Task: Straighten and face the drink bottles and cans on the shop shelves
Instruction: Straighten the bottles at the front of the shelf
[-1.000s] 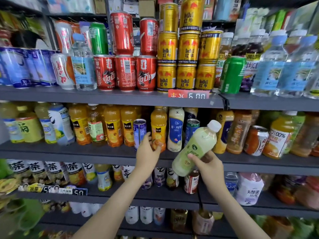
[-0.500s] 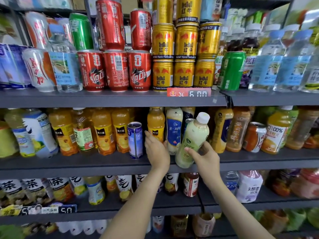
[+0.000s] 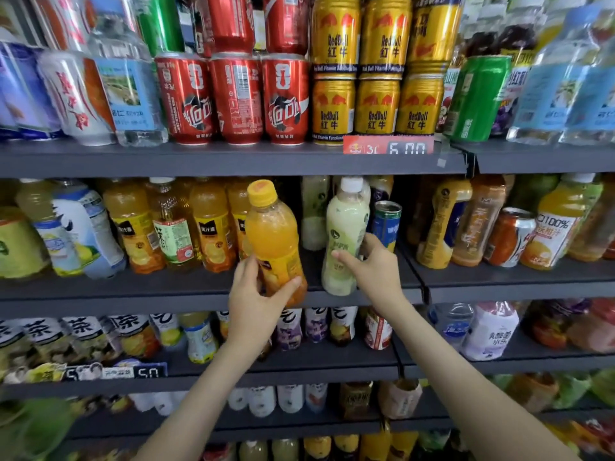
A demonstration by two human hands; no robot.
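The left hand (image 3: 253, 301) wraps thumb and fingers round the base of a clear plastic, yellow-capped bottle of orange juice (image 3: 273, 234), which is tilted at the front edge of the dark grey shelf (image 3: 133, 294). The right hand (image 3: 376, 271) grips a white-capped bottle of pale green milky drink (image 3: 346, 227), upright near that edge, just beside a blue can (image 3: 386, 224).

Shop: stocked drink shelves (image 3: 233, 159), price tag (image 3: 388, 145).
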